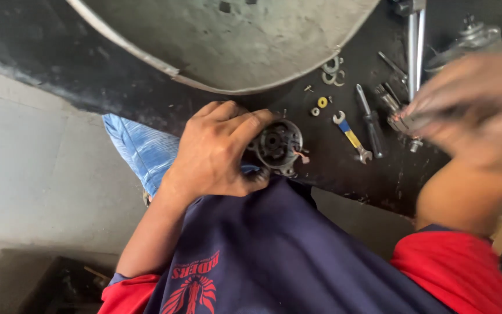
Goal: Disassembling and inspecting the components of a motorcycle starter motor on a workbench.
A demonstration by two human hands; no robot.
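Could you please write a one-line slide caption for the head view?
Left hand grips a round metal part while the blurred right hand reaches among tools.

Spanner [352, 137], screwdriver [370, 121] and washers [333, 71] clutter the oily mat [88, 75].

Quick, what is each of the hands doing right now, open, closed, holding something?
Left hand: closed around a round black metal motor part.
Right hand: blurred over the scattered tools; whether it grips anything cannot be told.

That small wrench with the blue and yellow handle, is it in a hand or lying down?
Lying down. The wrench rests flat on the dark bench, untouched, between both hands.
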